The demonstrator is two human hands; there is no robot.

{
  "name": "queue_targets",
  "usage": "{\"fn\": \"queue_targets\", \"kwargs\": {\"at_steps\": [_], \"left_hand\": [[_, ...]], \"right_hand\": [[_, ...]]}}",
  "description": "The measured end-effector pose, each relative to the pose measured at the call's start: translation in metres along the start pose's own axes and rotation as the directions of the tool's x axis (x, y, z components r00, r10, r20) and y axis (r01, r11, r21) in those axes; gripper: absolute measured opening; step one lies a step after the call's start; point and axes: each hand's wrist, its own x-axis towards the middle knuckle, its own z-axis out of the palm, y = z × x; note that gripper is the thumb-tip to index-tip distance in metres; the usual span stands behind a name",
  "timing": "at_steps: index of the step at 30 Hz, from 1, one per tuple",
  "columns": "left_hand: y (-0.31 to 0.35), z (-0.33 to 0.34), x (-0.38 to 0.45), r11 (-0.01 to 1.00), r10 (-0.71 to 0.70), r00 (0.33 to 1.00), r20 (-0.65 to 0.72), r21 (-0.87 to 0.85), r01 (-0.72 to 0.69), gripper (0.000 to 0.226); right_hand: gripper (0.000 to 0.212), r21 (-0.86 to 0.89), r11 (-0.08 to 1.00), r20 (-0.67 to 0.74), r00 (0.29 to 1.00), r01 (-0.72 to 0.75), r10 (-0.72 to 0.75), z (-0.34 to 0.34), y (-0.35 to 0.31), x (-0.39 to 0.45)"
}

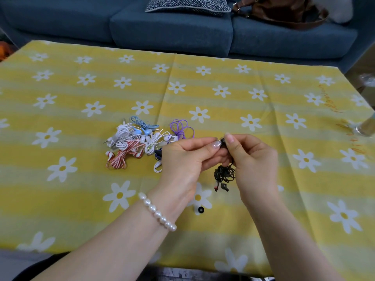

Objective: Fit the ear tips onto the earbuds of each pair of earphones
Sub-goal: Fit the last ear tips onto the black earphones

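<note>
Both hands meet above the table's middle. My right hand (249,159) pinches a black earbud (223,143) of the black earphones, whose bundled cable (224,173) hangs below the fingers. My left hand (186,159) pinches at the same earbud with thumb and forefinger; whatever it holds there is hidden. One loose black ear tip (200,209) lies on the cloth below the hands. A pile of coiled earphones (140,144) in white, blue, red-striped and purple lies to the left of my left hand.
The table wears a yellow cloth with white daisies (263,94). A blue sofa (172,31) runs along the far side, with a patterned cushion (186,5) and a brown bag (284,13) on it. A clear glass object (364,128) stands at the right edge.
</note>
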Motion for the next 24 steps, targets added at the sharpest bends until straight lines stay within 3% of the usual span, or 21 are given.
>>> {"fn": "queue_targets", "kwargs": {"at_steps": [11,19,21,24], "left_hand": [[-0.005,0.005,-0.007,0.970,0.212,0.975,-0.068,0.135,-0.201,0.018],[-0.008,0.004,-0.010,0.925,0.289,0.956,-0.047,0.270,-0.266,0.035],[-0.009,0.003,-0.009,0.917,0.302,0.952,-0.042,0.286,-0.278,0.033],[-0.006,0.004,-0.010,0.935,0.271,0.962,-0.012,0.239,-0.261,0.027]], "right_hand": [[0.018,-0.121,0.985,-0.041,0.991,0.122,-0.128,0.005,0.003,-0.005],[0.016,-0.368,0.896,-0.044,0.957,0.250,-0.285,0.007,0.012,-0.006],[0.017,-0.374,0.899,-0.035,0.966,0.227,-0.258,0.007,0.010,-0.006],[0.018,-0.205,0.974,-0.021,0.995,0.094,-0.101,0.002,0.004,-0.002]]}}
